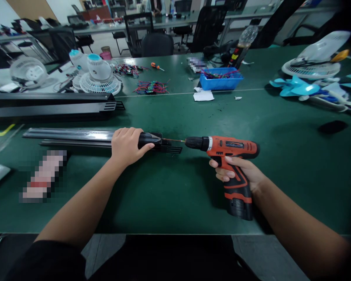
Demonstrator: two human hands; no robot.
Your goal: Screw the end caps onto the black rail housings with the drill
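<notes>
My right hand [236,169] is wrapped round the handle of an orange and black cordless drill [235,147], a finger at its trigger. From the drill's chuck a long thin bit [174,140] points left to the end of a long black plastic housing [70,134]. Whether the tip sits in a screw inside that end cannot be made out. Over the housing's right end lies my left hand [128,145], gripping it from above against the green table [169,195]. Slotted black tabs stick out at that end, below the bit.
More long black housings [46,109] lie behind at the left. White fan parts [99,78], wire bundles [152,87], an orange screwdriver [156,66] and a blue bin [220,80] stand farther back. Blue fan blades [295,86] lie at the right. A bottle [242,45] stands beyond the bin.
</notes>
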